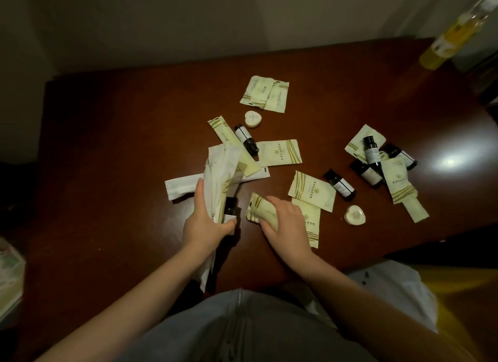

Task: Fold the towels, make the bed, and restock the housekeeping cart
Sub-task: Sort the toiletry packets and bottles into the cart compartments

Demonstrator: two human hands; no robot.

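Observation:
Hotel amenity sachets, cream with green stripes, lie scattered on a dark wooden table (107,146). My left hand (204,224) grips a bunch of long white packets (221,173) together with a small dark bottle (230,209). My right hand (288,221) is closed around one cream sachet (262,210) near the table's front edge. More small dark bottles (372,156) lie in a cluster at the right, one dark bottle (341,185) lies alone, and another bottle (245,139) lies in the middle. Two heart-shaped soaps (252,118) (355,214) sit among the sachets.
A yellow bottle (442,43) stands at the table's far right corner. A white plastic bag (398,289) lies to my lower right. A stack of pale packets (9,275) sits at the left edge. The wall runs behind the table.

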